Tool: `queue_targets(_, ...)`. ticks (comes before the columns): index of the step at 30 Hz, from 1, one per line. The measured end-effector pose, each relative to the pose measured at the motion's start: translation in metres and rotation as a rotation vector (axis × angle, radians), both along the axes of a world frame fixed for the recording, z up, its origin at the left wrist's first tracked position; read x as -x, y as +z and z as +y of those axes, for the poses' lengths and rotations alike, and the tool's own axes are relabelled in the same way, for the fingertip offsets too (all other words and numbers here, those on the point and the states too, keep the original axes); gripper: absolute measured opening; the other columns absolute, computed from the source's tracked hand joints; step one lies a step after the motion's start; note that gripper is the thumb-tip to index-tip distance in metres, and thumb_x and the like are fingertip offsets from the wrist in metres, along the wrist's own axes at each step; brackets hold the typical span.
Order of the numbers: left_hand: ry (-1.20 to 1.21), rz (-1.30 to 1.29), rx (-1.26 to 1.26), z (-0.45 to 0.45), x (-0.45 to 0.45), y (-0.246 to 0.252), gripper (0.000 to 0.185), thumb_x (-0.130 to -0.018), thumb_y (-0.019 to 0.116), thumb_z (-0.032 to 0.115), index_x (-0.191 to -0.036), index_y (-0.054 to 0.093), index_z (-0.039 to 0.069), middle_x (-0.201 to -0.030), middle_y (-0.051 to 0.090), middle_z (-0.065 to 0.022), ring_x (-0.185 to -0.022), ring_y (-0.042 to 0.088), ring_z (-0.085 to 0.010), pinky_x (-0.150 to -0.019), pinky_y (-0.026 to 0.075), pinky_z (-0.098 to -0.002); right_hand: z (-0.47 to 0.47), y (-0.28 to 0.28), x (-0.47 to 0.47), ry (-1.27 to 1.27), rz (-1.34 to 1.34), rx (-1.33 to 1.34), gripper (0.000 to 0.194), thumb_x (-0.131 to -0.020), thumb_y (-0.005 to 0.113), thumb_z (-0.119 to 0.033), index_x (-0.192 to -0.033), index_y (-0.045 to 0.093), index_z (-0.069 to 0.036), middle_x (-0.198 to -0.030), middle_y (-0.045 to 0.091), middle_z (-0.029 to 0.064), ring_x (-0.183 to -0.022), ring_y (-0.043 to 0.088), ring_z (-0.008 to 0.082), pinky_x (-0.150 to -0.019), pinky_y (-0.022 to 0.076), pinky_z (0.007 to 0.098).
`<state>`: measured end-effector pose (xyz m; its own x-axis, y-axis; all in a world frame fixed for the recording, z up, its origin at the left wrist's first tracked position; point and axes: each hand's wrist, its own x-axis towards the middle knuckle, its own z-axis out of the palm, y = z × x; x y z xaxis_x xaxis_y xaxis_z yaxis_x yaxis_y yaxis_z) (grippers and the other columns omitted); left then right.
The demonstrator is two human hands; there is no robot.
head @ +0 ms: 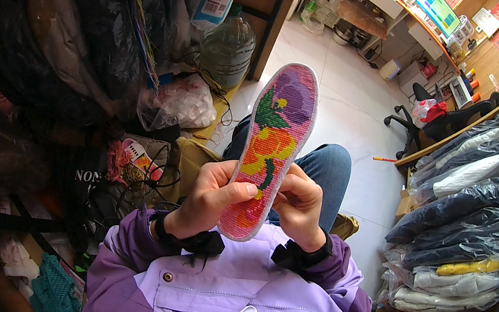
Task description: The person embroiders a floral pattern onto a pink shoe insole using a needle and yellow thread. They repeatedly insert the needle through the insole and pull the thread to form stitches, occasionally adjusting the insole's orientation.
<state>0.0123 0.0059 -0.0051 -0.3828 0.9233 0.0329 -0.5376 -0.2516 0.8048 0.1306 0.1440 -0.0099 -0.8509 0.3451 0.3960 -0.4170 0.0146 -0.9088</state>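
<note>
An embroidered shoe insole with purple and orange flowers, green leaves and a white edge is held up before my chest, its wide end pointing away from me. My left hand grips its narrower lower part from the left, the thumb lying flat on the stitched face. At the right edge, my right hand has its fingers bent against the rim; some fingertips are hidden behind the insole. Whether those fingers also pinch a needle or thread cannot be seen. Both wrists wear black bands.
Left of me lie pink yarn, a small patterned piece, dark cables and a clear plastic bag. Beyond stands a large water bottle. Plastic-wrapped garments hang at right. A black office chair stands by a desk farther off.
</note>
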Motion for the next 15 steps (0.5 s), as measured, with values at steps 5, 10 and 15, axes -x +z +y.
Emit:
queue_targets(5, -0.053, -0.01, -0.003, -0.0007, 0.0021, 0.0008, 0.025, -0.091, 0.06, 0.017, -0.106, 0.063, -0.003, -0.095, 0.066, -0.0055, -0.082, 0.06, -0.0087, -0.076, 0.05, -0.0242, 0.0015, 0.0014, 0.0009, -0.006, -0.001, -0.061, 0.014, -0.082, 0.065, 0.016, -0.092, 0.066, 0.005, -0.111, 0.059, 0.0109, -0.097, 0.062, 0.0163, -0.081, 0.0515, 0.0254)
queue_targets(10, -0.056, 0.015, -0.001, -0.0002, 0.0012, -0.0008, 0.027, -0.091, 0.059, 0.017, -0.109, 0.061, -0.003, -0.097, 0.066, -0.0052, -0.083, 0.06, -0.0089, -0.077, 0.05, -0.0244, 0.0011, 0.0042, -0.0004, -0.041, 0.0, -0.145, 0.014, -0.082, 0.065, 0.017, -0.091, 0.065, 0.006, -0.11, 0.06, 0.0109, -0.098, 0.063, 0.0159, -0.082, 0.0515, 0.0252)
queue_targets(15, -0.031, 0.04, -0.006, 0.0003, 0.0032, -0.0029, 0.027, -0.092, 0.059, 0.017, -0.11, 0.061, -0.003, -0.098, 0.066, -0.0051, -0.084, 0.06, -0.0089, -0.078, 0.05, -0.0247, -0.0004, 0.0044, -0.0002, -0.002, -0.054, -0.095, 0.011, -0.085, 0.064, 0.013, -0.091, 0.064, 0.005, -0.106, 0.061, 0.0089, -0.097, 0.062, 0.0148, -0.082, 0.051, 0.0259)
